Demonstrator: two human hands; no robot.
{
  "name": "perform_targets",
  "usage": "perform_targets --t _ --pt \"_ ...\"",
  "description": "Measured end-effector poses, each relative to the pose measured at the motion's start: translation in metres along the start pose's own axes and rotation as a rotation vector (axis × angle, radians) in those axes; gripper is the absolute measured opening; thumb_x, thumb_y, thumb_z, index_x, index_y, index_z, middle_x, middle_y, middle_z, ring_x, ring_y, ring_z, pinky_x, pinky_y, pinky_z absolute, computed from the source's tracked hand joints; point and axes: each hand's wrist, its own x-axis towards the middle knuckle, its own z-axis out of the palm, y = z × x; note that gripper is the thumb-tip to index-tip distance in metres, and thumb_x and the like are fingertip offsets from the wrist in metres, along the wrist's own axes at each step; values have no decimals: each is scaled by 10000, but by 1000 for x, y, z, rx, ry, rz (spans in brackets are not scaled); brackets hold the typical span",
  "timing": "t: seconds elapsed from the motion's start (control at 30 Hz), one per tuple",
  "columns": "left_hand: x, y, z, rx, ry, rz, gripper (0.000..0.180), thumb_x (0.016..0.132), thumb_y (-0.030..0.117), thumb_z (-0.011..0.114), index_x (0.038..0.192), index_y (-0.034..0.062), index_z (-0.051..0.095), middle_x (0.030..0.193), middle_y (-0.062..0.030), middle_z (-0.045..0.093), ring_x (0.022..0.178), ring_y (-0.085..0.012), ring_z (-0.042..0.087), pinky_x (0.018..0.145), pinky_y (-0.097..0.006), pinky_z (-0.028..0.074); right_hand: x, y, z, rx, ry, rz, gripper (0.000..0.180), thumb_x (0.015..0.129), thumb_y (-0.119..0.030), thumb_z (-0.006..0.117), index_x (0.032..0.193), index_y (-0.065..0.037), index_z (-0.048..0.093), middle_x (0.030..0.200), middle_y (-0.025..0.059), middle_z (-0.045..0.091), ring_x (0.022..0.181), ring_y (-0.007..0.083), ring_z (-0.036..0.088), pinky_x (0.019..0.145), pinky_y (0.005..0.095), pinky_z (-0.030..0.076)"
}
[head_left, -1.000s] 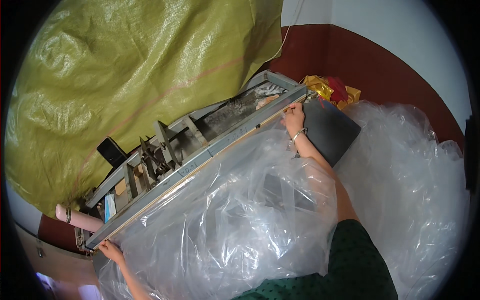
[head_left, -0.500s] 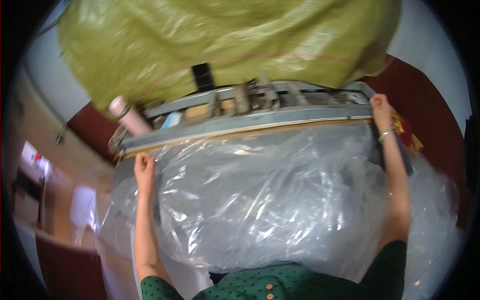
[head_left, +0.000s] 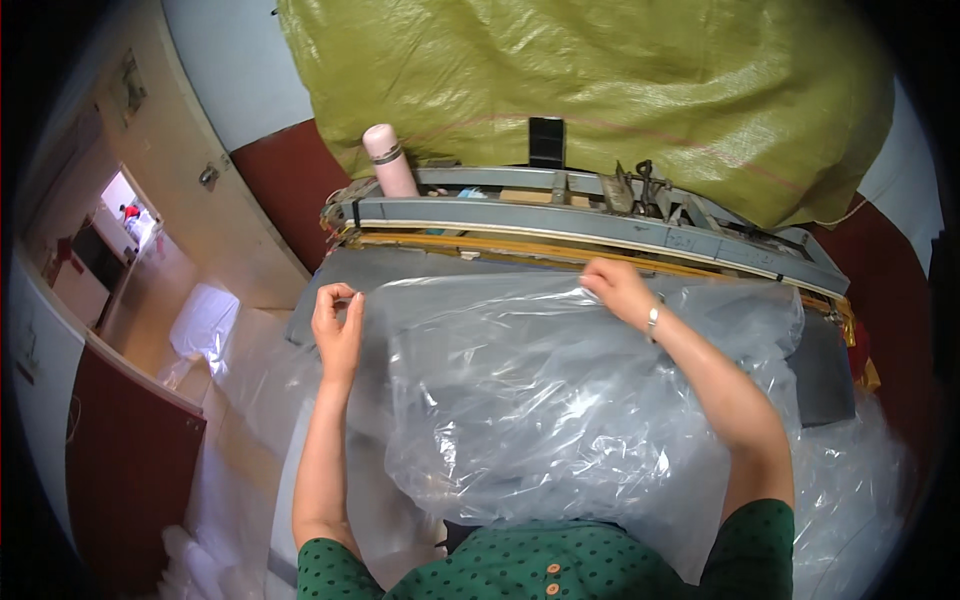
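A big clear plastic sheet or bag [head_left: 540,400] lies crumpled over a grey table [head_left: 400,270] in front of me. My left hand [head_left: 338,322] pinches the sheet's far left corner between thumb and fingers. My right hand [head_left: 618,290], with a bracelet at the wrist, grips the sheet's far edge near the middle, just below a long metal sealing bar [head_left: 600,232] with a yellow strip along its front.
A pink bottle [head_left: 388,160] stands on the machine's left end. A huge olive-green woven sack [head_left: 600,90] fills the back. More clear plastic [head_left: 870,480] piles at the right. A door and a lit corridor [head_left: 130,250] lie to the left.
The view has swung to the left. My hands have come closer together along the sheet's far edge: the right moved from the bar's right end toward the middle, the left shifted inward.
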Motion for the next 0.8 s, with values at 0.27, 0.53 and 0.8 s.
perform_targets --t 0.27,0.53,0.8 --pt "-70 -87 -33 358 -107 -91 277 791 147 606 1018 -1 549 1088 -172 545 1040 -335 494 876 -357 396 -167 57 -97 -211 157 433 214 756 -137 662 657 -32 504 543 -20 411 533 70 348 473 246 314" --pt "-73 -80 -34 118 -102 -424 531 825 247 594 1251 -7 406 1281 -181 441 1225 -308 378 1015 -393 276 -267 97 -156 -286 329 513 208 718 -71 665 633 -23 482 527 -48 358 515 47 302 440 231 268" --pt "-126 20 -54 -723 -9 -1223 307 844 155 585 1114 43 493 988 -84 578 911 -145 547 786 -265 418 -267 90 -157 -231 343 520 215 738 -52 638 620 -31 459 528 -59 342 511 36 292 444 224 254"
